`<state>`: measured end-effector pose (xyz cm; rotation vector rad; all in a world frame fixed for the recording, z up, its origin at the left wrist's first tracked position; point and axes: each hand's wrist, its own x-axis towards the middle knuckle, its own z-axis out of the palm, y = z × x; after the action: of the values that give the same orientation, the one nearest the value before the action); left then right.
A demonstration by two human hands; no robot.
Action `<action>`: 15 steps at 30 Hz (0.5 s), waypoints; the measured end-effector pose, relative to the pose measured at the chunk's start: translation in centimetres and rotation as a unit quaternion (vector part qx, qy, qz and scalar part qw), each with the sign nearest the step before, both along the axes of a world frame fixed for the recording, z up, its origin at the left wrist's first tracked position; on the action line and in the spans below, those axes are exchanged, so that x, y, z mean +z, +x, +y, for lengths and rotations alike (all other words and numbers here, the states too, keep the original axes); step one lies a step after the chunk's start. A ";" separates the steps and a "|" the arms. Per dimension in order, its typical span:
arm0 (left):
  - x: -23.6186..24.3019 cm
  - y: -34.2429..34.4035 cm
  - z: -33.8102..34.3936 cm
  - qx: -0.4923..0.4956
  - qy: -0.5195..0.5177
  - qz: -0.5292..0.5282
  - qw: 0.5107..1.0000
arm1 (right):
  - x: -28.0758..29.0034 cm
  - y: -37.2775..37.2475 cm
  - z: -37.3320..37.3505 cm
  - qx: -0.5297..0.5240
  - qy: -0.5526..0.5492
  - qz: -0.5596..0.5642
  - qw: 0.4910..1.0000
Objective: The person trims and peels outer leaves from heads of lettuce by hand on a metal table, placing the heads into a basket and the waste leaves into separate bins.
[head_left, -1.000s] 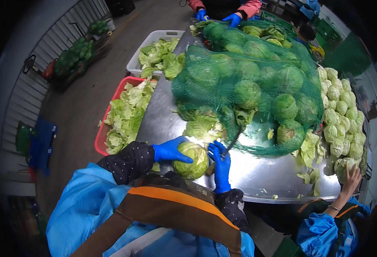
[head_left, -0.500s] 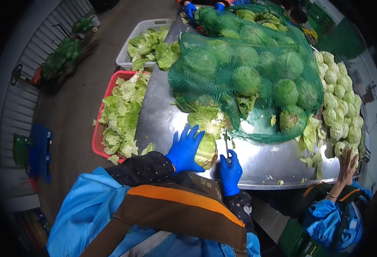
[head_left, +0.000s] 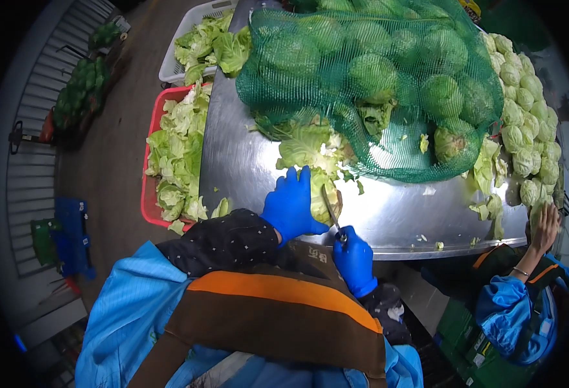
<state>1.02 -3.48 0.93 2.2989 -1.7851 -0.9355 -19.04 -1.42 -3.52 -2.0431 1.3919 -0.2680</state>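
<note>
A pale green cabbage [head_left: 320, 187] lies on its side near the front edge of the metal table. My left hand [head_left: 291, 205], in a blue glove, grips its left side with fingers stretched forward and the thumb at its near end. In my right hand [head_left: 354, 260], also gloved in blue, is a knife [head_left: 330, 208]. The blade slants up and left against the cabbage's right part; how deep it sits I cannot tell. Loose leaves [head_left: 302, 145] lie just beyond the cabbage.
A green net sack [head_left: 388, 169] of cabbages covers much of the metal table [head_left: 232, 142]. Trimmed cabbages [head_left: 524, 119] are piled at right, where a co-worker's bare hand [head_left: 543, 234] reaches. Leaves fill a red crate [head_left: 147, 187] and a white crate [head_left: 168, 64] at left.
The knife blade has swung left from upright beside the cabbage to lie against it. My left hand's spread fingers have drawn closer together. The whole view has shifted.
</note>
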 end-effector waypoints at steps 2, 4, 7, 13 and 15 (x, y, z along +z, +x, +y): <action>0.2 -0.3 -0.5 0.006 0.011 -0.008 1.000 | -1.2 0.5 -1.2 -0.013 0.005 0.016 1.000; 0.3 0.0 -0.7 0.000 0.022 -0.011 1.000 | -0.8 0.4 -0.7 -0.003 0.007 0.026 1.000; 0.3 -0.2 -0.5 -0.031 0.008 -0.017 0.999 | 0.0 0.1 -0.5 -0.002 0.038 0.051 0.998; -0.1 -0.5 1.5 -0.054 -0.018 0.002 0.998 | -7.2 1.6 -4.3 -0.074 0.016 0.069 0.995; -1.0 1.5 1.7 0.004 -0.058 0.075 0.995 | -6.5 0.8 -4.1 -0.109 0.050 -0.122 0.985</action>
<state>2.48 -1.78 -0.04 2.1048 -1.7208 -0.9481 -18.28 -5.53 -10.02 -1.7132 1.4429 -0.5136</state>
